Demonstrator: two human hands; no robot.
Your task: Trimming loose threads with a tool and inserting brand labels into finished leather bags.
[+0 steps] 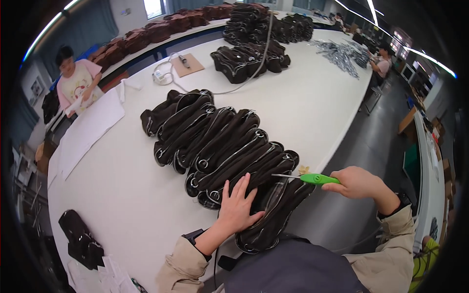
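A long row of dark fabric pouches (215, 141) with zips and metal rings lies packed side by side across the white table (122, 180). My left hand (238, 207) rests on the near pouches, fingers spread and thumb out. In my right hand (359, 182) is a green-handled tool (317, 179) with a thin metal shaft, gripped by its handle. Its shaft points left over the near end of the row, with the tip close to the pouches. Whether the tip touches fabric I cannot tell. The nearest pouch (278, 215) lies against my dark apron (298, 268).
More dark pouches (249, 61) are piled farther back. A cable (234, 91) crosses the table near a brown board (188, 65). Silvery strips (339, 54) lie at the far right. One person (78, 80) stands at the left; another (382, 63) sits at the right.
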